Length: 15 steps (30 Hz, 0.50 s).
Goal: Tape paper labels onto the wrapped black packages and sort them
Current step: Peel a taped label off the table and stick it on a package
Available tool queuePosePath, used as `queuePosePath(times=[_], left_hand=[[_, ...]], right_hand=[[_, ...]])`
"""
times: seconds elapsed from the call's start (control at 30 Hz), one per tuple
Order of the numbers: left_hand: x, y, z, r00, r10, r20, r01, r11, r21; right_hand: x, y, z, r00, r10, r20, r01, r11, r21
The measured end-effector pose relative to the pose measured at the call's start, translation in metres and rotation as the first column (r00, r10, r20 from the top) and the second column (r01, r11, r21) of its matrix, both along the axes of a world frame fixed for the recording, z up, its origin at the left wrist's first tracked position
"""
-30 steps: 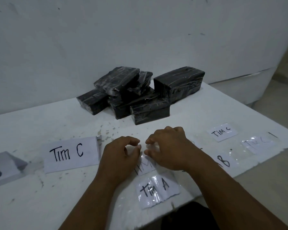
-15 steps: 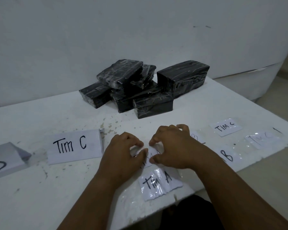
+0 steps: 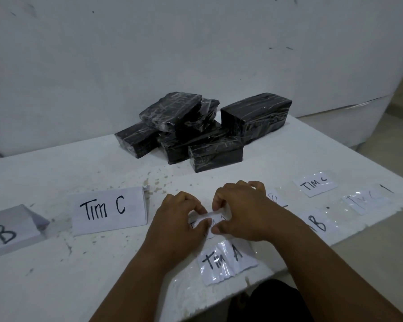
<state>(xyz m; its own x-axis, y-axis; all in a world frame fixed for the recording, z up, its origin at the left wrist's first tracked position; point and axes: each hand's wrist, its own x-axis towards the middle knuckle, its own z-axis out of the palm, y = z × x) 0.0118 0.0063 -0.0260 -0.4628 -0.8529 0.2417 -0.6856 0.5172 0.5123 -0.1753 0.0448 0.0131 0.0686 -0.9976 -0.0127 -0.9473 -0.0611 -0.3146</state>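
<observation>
Left hand: the left hand (image 3: 177,219) sits low on the white table (image 3: 56,287), thumb and fingers curled in, pinching the left end of a small paper label (image 3: 215,217).
Right hand: the right hand (image 3: 247,214) mirrors it, fingertips pinching the right end of that same label, which lifts a little between the two hands; its writing is mostly hidden.
"Tim A" label (image 3: 227,259): flat under shiny clear tape, just nearer the person than the held label.
"Tim C" card (image 3: 108,209): a folded paper card standing just left of the held label.
"B" card (image 3: 8,231): further left again, at the frame edge.
"Tim c" label (image 3: 315,183): right of the held label, with more taped slips near it.
Wrapped black packages (image 3: 203,129): piled beyond the held label, by the wall (image 3: 196,54), well apart from both hands.
</observation>
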Motion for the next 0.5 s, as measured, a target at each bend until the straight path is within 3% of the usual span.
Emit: queuePosePath(times=[0.5], left_hand=[[0.001,0.0013,0.0031,0.994,-0.005,-0.108,0.018,0.993,0.115]], right_hand=[[0.0003,-0.0004,0.002,1.0,0.003,-0.003,-0.003,1.0,0.015]])
